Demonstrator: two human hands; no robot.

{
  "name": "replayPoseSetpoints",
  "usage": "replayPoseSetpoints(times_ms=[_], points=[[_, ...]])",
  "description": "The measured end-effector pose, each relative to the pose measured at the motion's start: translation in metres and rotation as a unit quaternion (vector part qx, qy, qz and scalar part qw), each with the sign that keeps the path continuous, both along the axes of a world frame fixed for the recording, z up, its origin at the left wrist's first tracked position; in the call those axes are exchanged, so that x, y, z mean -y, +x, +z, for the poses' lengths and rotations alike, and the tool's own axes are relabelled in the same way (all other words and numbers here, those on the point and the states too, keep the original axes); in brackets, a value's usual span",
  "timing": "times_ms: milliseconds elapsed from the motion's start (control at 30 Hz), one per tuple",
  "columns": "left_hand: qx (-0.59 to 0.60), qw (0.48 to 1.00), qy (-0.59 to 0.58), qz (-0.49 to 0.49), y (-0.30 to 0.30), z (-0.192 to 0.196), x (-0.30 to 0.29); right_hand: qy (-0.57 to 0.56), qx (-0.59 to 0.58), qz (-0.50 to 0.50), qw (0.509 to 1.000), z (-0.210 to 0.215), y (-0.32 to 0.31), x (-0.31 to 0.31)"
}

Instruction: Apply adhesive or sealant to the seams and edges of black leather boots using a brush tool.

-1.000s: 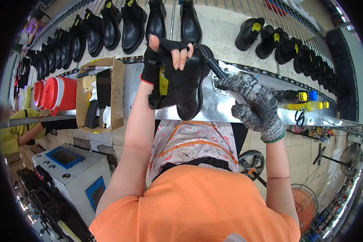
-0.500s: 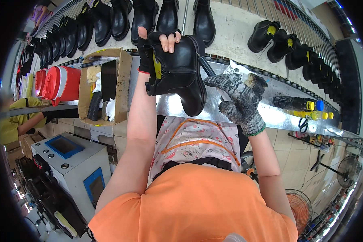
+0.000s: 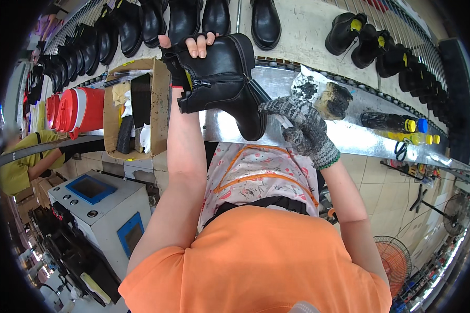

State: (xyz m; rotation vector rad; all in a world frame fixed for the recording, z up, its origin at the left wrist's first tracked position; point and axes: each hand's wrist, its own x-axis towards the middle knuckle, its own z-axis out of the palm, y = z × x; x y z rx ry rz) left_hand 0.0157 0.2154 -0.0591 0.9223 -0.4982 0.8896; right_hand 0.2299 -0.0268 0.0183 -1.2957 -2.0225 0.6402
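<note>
A black leather ankle boot (image 3: 222, 78) with a side zip and a yellow patch inside is held on its side above the metal bench, toe toward me. My left hand (image 3: 197, 46), in a black fingerless glove, grips its shaft; the fingertips show over the leather and the rest is partly hidden. In a stained grey knitted glove, my right hand (image 3: 307, 129) pinches a slim dark pen-like tool (image 3: 259, 91) with a pale end. The tool's far tip meets the boot's sole edge; its exact kind is unclear.
Black boots (image 3: 130, 26) line the rack beyond the bench. A cardboard box (image 3: 161, 109) stands left, beside a red jug (image 3: 86, 112). Right lie a blackened sponge (image 3: 333, 101), stained white paper (image 3: 304, 86) and bottles (image 3: 386, 122). Another person's gloved arm (image 3: 47, 164) shows far left.
The boot and my left hand have shifted slightly left and up. My right hand stays close to the sole with the tool; the sponge and paper behind it are now more exposed.
</note>
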Motion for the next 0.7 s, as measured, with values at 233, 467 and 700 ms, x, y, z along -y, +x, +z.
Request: replayPoseSetpoints(times_ms=[233, 467, 700], points=[[-0.001, 1.0, -0.012, -0.009, -0.008, -0.001, -0.002, -0.058, -0.129, 0.04, 0.989, -0.012, 0.007, 0.003], [-0.019, 0.998, -0.06, 0.008, -0.023, -0.006, 0.002, -0.155, -0.156, 0.05, 0.974, -0.005, 0.022, 0.02], [-0.069, 0.989, -0.117, 0.066, -0.031, -0.012, -0.001, -0.209, -0.174, 0.002, 0.962, -0.017, 0.027, 0.039]])
